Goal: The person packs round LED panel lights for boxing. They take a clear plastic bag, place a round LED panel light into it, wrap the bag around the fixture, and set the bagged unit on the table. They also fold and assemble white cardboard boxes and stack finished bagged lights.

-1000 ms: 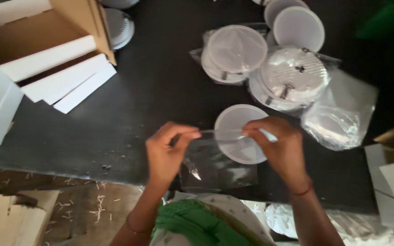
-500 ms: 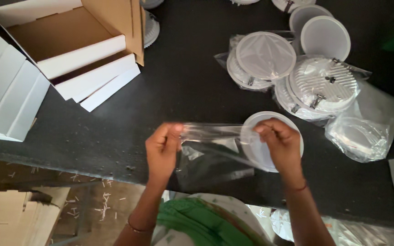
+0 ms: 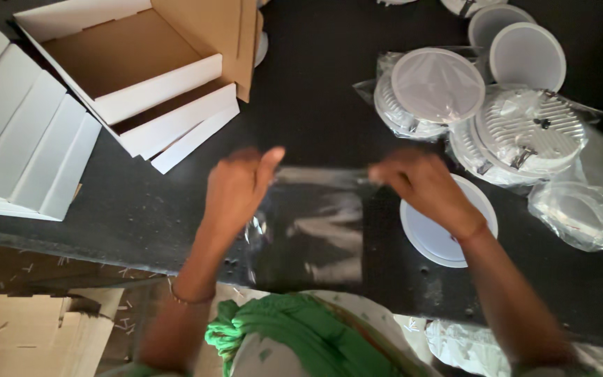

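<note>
Clear, you are now stretching the thin plastic bag [image 3: 312,223] taut between your pinching left hand [image 3: 239,185] and right hand [image 3: 423,188], off the round white lamp disc [image 3: 448,227] beneath your right hand.

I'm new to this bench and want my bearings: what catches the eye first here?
First, the two hands at centre, left hand and right hand, stretching a clear plastic bag open between them over the dark table. Just under the right hand lies a round white disc, with bagged round fixtures piled at upper right. At upper left stands an open cardboard box among flat white cartons.
</note>
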Action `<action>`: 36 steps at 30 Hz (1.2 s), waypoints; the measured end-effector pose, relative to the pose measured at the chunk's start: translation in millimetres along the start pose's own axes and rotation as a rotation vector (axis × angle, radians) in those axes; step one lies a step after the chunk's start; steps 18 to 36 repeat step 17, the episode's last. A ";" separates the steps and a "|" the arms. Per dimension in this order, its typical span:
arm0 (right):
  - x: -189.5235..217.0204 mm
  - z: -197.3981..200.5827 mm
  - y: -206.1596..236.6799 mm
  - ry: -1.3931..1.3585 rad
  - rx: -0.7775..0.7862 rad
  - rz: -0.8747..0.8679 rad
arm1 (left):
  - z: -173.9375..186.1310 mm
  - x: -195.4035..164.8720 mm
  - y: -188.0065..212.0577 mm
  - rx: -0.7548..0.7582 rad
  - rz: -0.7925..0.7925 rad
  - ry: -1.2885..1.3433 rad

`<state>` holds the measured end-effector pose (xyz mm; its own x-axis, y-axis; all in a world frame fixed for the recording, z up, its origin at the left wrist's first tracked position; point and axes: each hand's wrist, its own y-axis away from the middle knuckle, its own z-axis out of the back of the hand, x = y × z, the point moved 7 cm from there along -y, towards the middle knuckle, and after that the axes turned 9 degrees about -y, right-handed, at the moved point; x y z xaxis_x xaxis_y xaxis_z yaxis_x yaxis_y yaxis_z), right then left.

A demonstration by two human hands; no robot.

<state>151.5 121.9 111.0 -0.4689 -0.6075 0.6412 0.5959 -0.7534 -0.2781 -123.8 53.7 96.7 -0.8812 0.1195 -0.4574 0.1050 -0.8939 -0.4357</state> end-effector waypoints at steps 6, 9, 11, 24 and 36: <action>57.9 24.9 -44.2 0.327 -0.312 0.299 | 67.7 -42.9 -27.5 -0.214 -0.215 -0.142; 73.5 38.2 -22.8 0.398 -0.386 0.318 | 86.8 -61.0 -6.8 -0.203 -0.262 -0.171; 77.7 34.5 2.9 0.460 -0.411 0.301 | 81.4 -70.2 13.3 -0.148 -0.245 -0.226; 41.3 -19.1 56.6 0.373 -0.213 0.182 | -15.1 -67.0 54.2 0.111 -0.207 -0.373; 41.3 -19.1 56.6 0.373 -0.213 0.182 | -15.1 -67.0 54.2 0.111 -0.207 -0.373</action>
